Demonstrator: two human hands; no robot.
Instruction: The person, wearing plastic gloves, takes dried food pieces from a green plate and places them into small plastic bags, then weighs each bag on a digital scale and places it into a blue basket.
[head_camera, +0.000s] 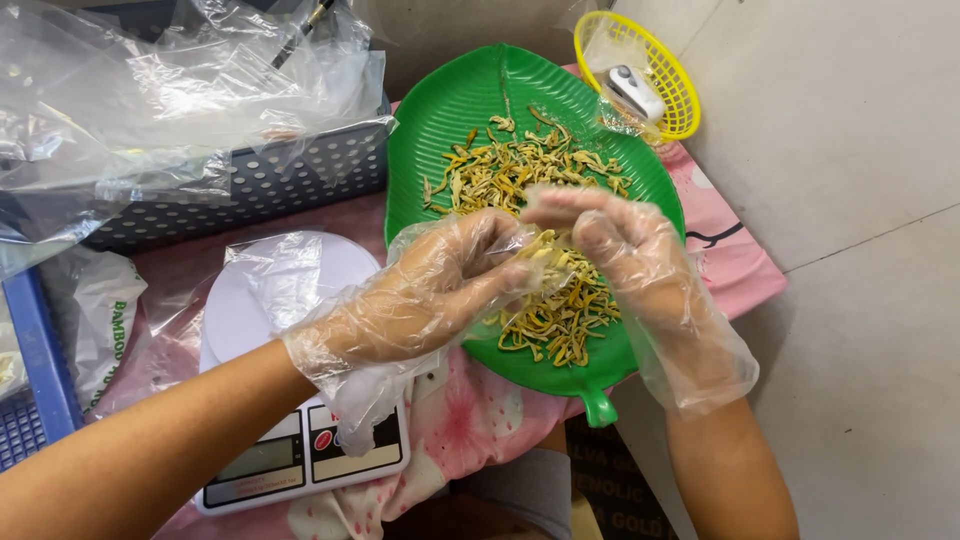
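Both gloved hands met over the green leaf-shaped tray (440, 120), which lay at the worktop's far right edge. The left hand (430, 290) and right hand (640, 260) had their fingers (560, 205) pinched closed on a small clump of dried yellow strips (545, 255), lifted just above the heap. A white scale (300, 455) carrying a clear bag (285, 265) sat near the front edge.

A pink flowered cloth (745, 265) covers the small table. The green leaf-shaped tray (440, 110) sits under both hands, the white kitchen scale (300, 460) under the left forearm, and the dark perforated basket (250, 180) beyond the left hand (430, 290).
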